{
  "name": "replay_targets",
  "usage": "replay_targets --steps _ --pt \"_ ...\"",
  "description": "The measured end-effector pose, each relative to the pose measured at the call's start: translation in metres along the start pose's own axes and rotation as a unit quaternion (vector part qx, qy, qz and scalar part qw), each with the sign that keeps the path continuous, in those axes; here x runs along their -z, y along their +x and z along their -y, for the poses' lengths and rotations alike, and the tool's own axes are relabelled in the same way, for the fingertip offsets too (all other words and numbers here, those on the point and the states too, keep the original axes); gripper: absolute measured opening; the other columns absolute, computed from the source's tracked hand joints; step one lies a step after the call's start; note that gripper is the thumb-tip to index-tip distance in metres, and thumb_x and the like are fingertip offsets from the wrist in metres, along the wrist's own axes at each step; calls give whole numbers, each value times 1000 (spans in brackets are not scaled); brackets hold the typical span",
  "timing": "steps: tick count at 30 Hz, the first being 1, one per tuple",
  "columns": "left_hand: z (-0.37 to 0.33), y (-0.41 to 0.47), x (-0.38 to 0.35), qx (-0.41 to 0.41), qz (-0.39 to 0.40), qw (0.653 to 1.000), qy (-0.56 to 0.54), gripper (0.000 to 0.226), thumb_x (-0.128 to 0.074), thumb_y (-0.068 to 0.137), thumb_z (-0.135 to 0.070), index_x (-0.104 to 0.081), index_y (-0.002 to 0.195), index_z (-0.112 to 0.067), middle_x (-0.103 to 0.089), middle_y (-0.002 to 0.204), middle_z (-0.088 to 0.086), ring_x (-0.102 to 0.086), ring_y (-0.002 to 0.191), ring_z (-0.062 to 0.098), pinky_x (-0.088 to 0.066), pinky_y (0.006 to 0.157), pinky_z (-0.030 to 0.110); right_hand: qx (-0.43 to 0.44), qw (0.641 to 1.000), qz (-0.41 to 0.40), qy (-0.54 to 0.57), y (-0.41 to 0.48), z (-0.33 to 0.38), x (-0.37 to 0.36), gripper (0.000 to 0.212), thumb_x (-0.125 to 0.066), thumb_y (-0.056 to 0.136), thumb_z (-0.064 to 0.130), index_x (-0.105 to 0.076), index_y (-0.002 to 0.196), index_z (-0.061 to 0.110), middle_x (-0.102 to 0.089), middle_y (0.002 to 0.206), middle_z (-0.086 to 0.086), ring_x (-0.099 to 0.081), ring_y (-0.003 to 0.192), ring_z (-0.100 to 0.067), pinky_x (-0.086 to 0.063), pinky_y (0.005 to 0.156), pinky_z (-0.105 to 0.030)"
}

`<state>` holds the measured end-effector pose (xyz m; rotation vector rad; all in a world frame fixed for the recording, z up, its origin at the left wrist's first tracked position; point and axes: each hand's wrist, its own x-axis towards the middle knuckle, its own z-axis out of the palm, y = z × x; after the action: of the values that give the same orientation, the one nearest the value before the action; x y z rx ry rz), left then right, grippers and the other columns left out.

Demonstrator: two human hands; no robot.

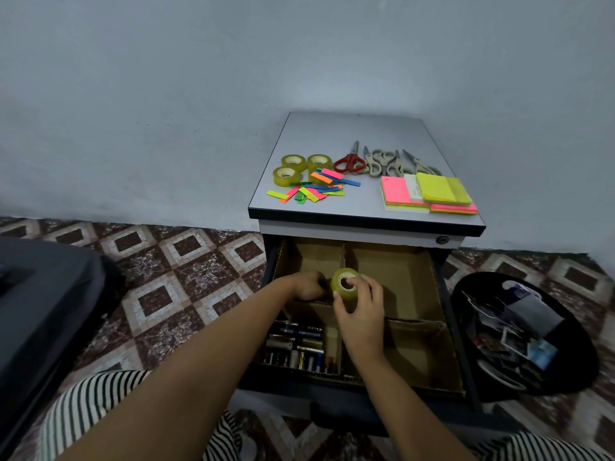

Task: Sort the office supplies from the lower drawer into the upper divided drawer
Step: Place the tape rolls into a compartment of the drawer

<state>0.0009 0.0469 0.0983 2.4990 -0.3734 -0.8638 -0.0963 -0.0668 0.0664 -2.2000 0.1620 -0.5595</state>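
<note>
I am gripping the tape (346, 283) in my right hand (362, 312) over the drawer's (407, 281) middle, aiming to lay it flat in the back-left corner by my left hand (305, 287), whose grip I cannot tell.

Left hand (307, 286): fingers out of sight, down in the upper drawer (407, 281). Grip can't be told!
Tape roll (346, 282): near rim covered by the right hand's (361, 314) fingers (371, 285).
Batteries (296, 344): just below those fingers, labels too small to read.
Black bin (519, 334): well right of the fingers, contents a dark jumble.
Dark bulk (40, 294): far left, cut by the edge.
</note>
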Motion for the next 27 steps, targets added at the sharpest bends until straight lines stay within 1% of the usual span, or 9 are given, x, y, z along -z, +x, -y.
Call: replay_targets --steps 3,6,9,12,14,16,19,21,27 --pt "0 -12 1 -55 -98 993 19 35 -49 96 -22 -51 128 -7 -58 125 13 -56 109 24 -46 88 31 -2 1000 8 3 0 -1 0 33 -70 81 16 -62 113 9 -47 130 -10 -47 120 -24 -41 95 -27" --pt "8 -30 2 -93 -224 970 -31 29 -48 97 -22 -56 122 -10 -58 119 10 -57 91 13 -45 69 16 0 1000 12 13 0 0 1 34 -70 81 16 -61 113 10 -47 129 -9 -47 120 -24 -45 99 -36" --pt "25 -46 -2 -104 -356 928 -16 28 -49 96 -19 -57 122 -11 -54 122 5 -52 107 14 -38 83 14 1 1000 15 26 0 3 2 33 -70 81 16 -61 113 12 -48 129 -6 -47 119 -22 -43 100 -37" --pt "42 -57 -10 -89 -419 902 -53 34 -50 95 -14 -54 128 -10 -49 128 6 -46 118 17 -34 94 18 11 999 43 24 3 8 6 35 -68 83 19 -59 117 14 -47 131 -3 -47 120 -18 -41 99 -29" --pt "54 -60 -14 -60 -432 896 -82 39 -50 94 -13 -48 133 -8 -45 133 10 -44 123 21 -34 97 21 31 996 82 6 10 13 7 38 -67 84 21 -57 120 14 -47 132 -1 -47 119 -15 -42 100 -30" --pt "63 -59 -19 -19 -411 902 -132 47 -49 96 -17 -37 141 -8 -38 140 12 -40 129 25 -35 103 30 53 990 131 -22 22 18 7 38 -66 85 23 -56 122 16 -48 130 1 -48 117 -13 -42 101 -32" --pt "71 -55 -27 22 -374 903 -209 52 -44 99 -24 -28 145 -10 -36 145 15 -38 133 26 -35 109 39 58 973 222 -39 47 28 6 39 -68 84 22 -55 121 18 -51 126 4 -50 113 -11 -39 92 -20" --pt "74 -52 -30 36 -363 904 -221 50 -41 100 -27 -30 145 -8 -41 145 14 -40 132 27 -35 107 37 72 955 277 -69 65 36 1 43 -70 82 19 -55 122 19 -53 124 2 -51 113 -13 -37 89 -18" --pt "76 -48 -33 31 -370 904 -211 44 -40 100 -30 -43 138 -8 -55 132 10 -52 120 24 -42 97 33 98 880 432 -172 92 48 -22 54 -70 81 12 -48 130 18 -55 126 -8 -56 109 -21 -49 90 -30"
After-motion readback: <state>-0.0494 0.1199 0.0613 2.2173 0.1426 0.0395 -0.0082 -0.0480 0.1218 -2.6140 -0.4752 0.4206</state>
